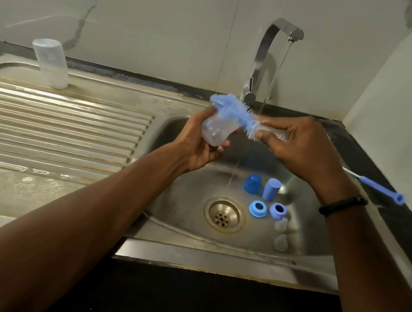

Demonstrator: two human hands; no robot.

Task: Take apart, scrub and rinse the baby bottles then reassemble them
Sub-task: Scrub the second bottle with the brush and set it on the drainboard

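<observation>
Chrome tap beyond my fingers, thin stream of water falling past them, steel sink basin beneath, its drain below my fingers, ribbed draining board off to their left, marbled wall behind, black wristband on my right wrist

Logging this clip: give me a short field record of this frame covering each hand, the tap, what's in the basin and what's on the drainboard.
left hand: left hand grips a clear plastic bottle body over the basin
right hand: right hand grips the blue bristle bottle brush by its bristled part, brush tip at the bottle mouth
tap: chrome tap running
basin: steel sink basin holds two blue caps, two blue collar rings, two clear teats
drainboard: second clear bottle body standing inverted
</observation>
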